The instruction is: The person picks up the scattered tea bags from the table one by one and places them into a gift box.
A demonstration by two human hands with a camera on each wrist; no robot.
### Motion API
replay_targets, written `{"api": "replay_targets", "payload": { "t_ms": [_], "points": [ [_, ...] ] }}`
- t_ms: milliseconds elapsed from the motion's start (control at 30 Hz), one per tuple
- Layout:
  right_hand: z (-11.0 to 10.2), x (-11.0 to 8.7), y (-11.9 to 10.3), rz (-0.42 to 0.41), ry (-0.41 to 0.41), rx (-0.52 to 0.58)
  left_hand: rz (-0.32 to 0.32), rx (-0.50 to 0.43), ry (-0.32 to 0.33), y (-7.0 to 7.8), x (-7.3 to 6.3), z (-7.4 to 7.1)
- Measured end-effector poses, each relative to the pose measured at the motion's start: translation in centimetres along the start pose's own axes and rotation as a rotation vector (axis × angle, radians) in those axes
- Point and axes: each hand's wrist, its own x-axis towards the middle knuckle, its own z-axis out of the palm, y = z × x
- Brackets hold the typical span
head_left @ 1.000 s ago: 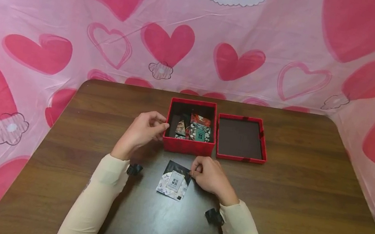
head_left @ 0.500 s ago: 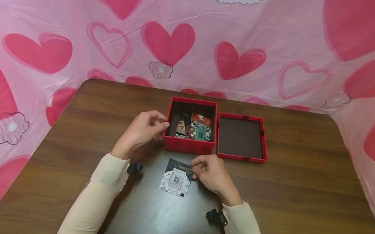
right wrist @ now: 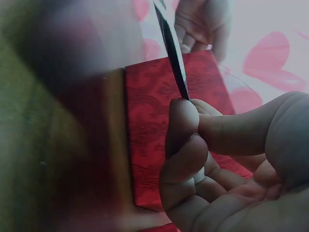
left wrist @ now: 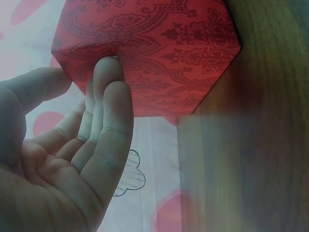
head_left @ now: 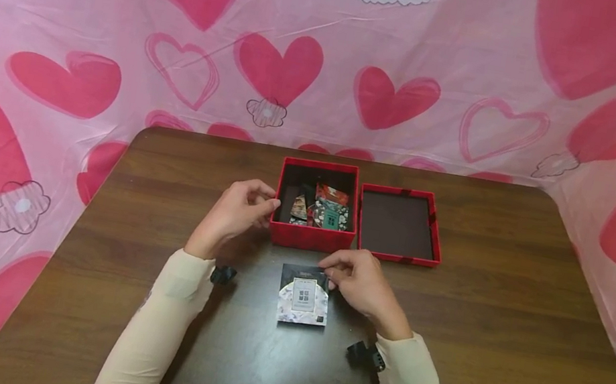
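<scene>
My left hand [head_left: 242, 209] rests at the left side of an open red box [head_left: 309, 240]. In the left wrist view its nearly straight fingers touch the patterned wall [left wrist: 169, 63], with the thumb at the rim. My right hand [head_left: 368, 287] pinches a black-and-white sachet [head_left: 301, 313] by its upper right corner, in front of the box. The right wrist view has that sachet [right wrist: 173, 50] edge-on between thumb and index finger. Inside the box lie several sachets, among them a green patterned one [head_left: 331, 217] and a red one [head_left: 333, 193].
Right beside the box lies its lid [head_left: 400, 224], dark inside up, with a red rim. Everything stands on a brown wooden table [head_left: 509, 307]. A pink heart-patterned cloth [head_left: 348, 22] hangs behind and at the sides.
My right hand has moved slightly right and toward the box with the sachet, which now hangs straighter and faces me more. The left hand has kept its place at the box.
</scene>
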Motion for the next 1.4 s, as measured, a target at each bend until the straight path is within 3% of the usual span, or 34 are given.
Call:
{"api": "replay_targets", "payload": {
  "t_ms": [400, 667, 933, 1233, 1400],
  "points": [
    [-2.3, -0.2, -2.2, 0.007, 0.033, -0.034, 0.009, -0.004, 0.001, -0.1, 0.0, 0.0],
    [-4.0, 0.8, -3.9, -0.026, 0.092, -0.038, 0.01, -0.003, 0.009, -0.3, 0.0, 0.0],
    [-5.8, 3.3, -4.8, -0.054, 0.111, -0.002, -0.004, -0.008, -0.003, -0.1, 0.0, 0.0],
    [-6.9, 7.1, -5.5, -0.018, 0.131, 0.05, 0.002, -0.012, -0.019, -0.2, -0.1, -0.1],
    [-7.2, 9.2, -5.9, -0.011, 0.187, 0.061, 0.006, -0.021, -0.017, -0.3, -0.2, -0.1]
  ]
}}
